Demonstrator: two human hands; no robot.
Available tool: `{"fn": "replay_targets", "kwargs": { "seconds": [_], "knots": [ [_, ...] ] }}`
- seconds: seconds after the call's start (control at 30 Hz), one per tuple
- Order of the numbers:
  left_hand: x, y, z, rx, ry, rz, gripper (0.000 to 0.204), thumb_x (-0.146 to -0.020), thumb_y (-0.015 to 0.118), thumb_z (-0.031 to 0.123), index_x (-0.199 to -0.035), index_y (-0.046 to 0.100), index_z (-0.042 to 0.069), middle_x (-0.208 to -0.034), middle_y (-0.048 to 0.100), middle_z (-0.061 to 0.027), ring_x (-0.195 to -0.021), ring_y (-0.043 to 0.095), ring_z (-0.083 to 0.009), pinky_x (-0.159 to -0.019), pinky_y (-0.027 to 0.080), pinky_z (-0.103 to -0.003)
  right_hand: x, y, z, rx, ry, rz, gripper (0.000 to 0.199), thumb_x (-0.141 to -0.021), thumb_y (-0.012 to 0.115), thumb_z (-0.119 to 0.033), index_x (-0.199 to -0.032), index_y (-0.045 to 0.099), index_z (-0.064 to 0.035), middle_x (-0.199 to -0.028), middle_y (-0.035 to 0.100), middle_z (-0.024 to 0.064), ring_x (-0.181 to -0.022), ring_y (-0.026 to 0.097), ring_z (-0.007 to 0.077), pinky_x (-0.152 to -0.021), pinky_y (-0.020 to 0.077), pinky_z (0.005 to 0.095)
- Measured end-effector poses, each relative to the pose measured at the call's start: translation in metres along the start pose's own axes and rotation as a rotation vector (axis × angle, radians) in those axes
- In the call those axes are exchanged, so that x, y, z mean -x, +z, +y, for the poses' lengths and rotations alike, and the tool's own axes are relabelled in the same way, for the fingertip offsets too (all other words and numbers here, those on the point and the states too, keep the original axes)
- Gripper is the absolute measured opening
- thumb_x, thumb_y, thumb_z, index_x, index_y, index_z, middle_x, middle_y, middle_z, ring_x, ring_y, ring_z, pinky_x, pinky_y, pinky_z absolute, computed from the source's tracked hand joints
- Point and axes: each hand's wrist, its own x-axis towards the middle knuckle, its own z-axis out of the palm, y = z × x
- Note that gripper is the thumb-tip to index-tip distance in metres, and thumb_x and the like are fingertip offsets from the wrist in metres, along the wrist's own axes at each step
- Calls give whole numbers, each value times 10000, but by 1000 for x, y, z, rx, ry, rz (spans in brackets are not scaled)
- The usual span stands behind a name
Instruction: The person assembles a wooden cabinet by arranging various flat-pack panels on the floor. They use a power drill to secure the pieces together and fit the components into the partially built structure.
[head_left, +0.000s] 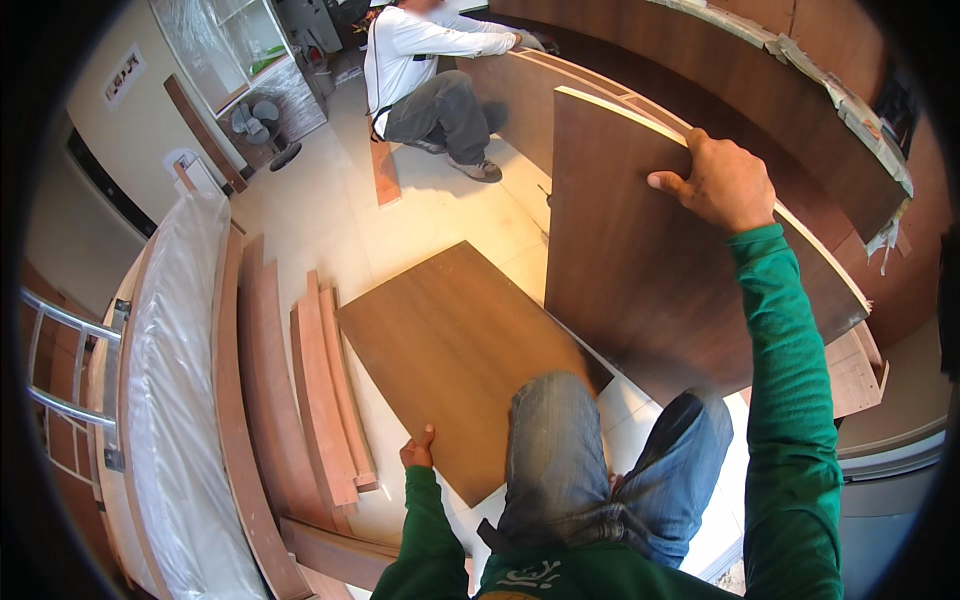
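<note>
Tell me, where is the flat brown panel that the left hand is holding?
In the head view the flat brown panel lies on the pale floor at centre, left of the upright panel, right of the stacked wooden strips; the left hand holds its near edge.

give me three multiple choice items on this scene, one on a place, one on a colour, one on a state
1. Where does the right hand grip the upright brown panel?
A. its top edge
B. its bottom corner
C. its flat face, midway down

2. What colour are the sleeves of the person wearing the camera?
A. white
B. green
C. red

3. How does the brown board at the left hand sit?
A. leaning on a wall
B. lifted overhead
C. low over the floor tiles, held at its near edge

Answers:
1. A, the fingers curl over the panel's pale top edge.
2. B, both forearms are in green.
3. C, the board spreads over the pale tiles with the hand at its near edge.
</note>
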Motion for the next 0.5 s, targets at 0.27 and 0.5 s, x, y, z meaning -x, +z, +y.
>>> {"fn": "replay_targets", "kwargs": {
  "seconds": [0.27,0.5],
  "knots": [
    [-31,-18,78,26,82,0,389,-868,830,223,-1067,724,-94,-1039,747,-124,-904,683,-184,-841,547,-319,-1,-8,-7,-22,57,-26,637,-772,791,-613,-1009,690,-31,-862,741,175,-855,740,366,-756,594,474],
    [-33,9,209,-334,204,-16,366,-820,856,259,-882,749,-85,-829,745,-107,-714,672,-169,-665,549,-336,0,-9,-5,-40,74,-70,645,-776,796,-599,-1035,681,-20,-887,748,159,-877,741,359,-778,593,475]
  ]
}}
